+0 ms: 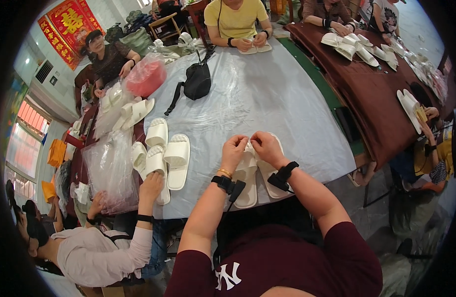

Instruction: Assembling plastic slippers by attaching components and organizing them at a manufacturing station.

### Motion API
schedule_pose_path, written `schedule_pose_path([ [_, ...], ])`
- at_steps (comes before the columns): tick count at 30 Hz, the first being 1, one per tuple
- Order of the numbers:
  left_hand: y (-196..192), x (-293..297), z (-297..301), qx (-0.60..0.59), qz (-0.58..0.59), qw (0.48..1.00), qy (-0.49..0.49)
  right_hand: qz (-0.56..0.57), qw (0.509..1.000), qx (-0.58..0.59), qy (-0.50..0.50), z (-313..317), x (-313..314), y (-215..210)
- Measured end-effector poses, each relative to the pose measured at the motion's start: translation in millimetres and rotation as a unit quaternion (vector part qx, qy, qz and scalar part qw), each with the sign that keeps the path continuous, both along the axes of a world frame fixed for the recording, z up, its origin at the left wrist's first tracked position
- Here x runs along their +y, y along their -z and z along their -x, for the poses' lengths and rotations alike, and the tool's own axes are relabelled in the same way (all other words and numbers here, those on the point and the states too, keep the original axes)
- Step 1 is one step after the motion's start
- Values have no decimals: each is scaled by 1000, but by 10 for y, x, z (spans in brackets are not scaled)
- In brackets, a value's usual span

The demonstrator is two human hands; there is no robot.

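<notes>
Pinching white slippers, both hands closed.

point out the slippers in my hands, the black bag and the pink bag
slippers (247,190), head view, left slipper's sole
black bag (197,81), head view, middle of its body
pink bag (146,76), head view, its bulging middle

Shirt: maroon, short sleeves, white letter emblem on the chest, lower centre of the frame
Left wrist: gold bangle, black strap with small black device
Right wrist: black strap with black device
Forearms: bare
</notes>
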State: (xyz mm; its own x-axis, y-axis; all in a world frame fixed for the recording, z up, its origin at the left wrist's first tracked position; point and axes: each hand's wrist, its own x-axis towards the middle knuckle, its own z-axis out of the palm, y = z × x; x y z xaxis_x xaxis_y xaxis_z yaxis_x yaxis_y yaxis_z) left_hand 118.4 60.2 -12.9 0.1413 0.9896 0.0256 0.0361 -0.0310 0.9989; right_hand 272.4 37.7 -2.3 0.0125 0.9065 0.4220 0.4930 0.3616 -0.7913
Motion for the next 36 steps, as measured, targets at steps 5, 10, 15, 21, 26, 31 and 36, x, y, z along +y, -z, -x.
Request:
schedule_pose_path([
  [5,97,14,26,59,-60,996,-10,11,1000,-14,4,22,8,16],
  [10,110,0,-34,93,-54,994,-18,24,1000,-4,13,-18,-13,92],
  [15,43,-29,-7,95,-31,995,7,32,999,-8,5,-17,6,93],
  [21,43,-33,18,117,-68,991,22,26,999,-26,-10,-16,13,107],
  [26,43,-59,-20,157,-76,984,44,4,1000,-25,-10,-54,-14,125],
  [31,214,-23,-91,166,-157,970,81,68,997,-16,-23,-93,45,90],
  [36,-49,-33,137,200,-104,974,30,-17,999,33,28,-131,30,19],
])
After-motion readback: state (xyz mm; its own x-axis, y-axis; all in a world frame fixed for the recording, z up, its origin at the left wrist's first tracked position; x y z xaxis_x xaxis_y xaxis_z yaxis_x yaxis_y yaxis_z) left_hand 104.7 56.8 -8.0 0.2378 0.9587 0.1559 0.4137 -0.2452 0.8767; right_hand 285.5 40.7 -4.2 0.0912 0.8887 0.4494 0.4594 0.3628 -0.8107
